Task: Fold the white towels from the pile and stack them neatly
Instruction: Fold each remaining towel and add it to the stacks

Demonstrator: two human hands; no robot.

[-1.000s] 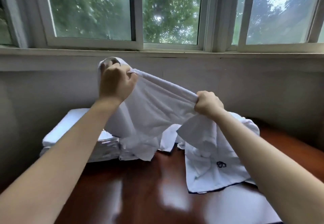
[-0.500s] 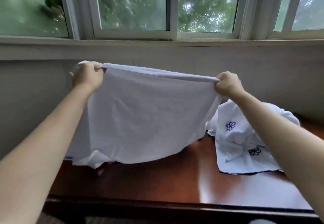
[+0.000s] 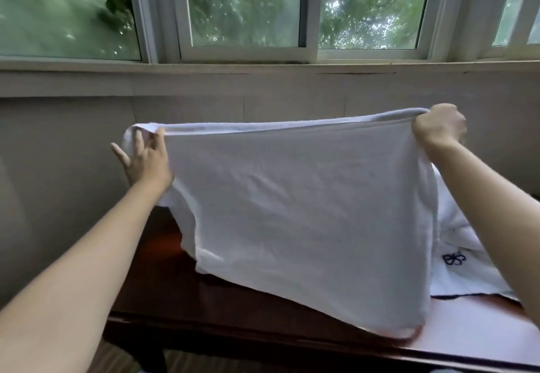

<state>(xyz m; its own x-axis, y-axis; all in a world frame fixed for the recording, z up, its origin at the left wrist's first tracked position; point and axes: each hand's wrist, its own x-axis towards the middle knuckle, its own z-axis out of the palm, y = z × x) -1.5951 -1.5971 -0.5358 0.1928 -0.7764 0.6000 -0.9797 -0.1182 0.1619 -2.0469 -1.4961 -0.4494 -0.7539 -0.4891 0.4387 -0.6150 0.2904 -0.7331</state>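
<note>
Head view: a white towel (image 3: 306, 214) hangs spread across the middle of the frame above the dark wooden bench (image 3: 181, 293), its lower right corner touching the bench top. The left hand (image 3: 146, 159) at centre left pinches one top corner, other fingers splayed; the right hand (image 3: 438, 127) at upper right has its grip clamped on the other corner, with the pile (image 3: 461, 261) of flower-stitched towels at the right edge behind

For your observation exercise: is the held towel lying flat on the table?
No, both hands, left and right, hold the towel up by its top edge.
</note>
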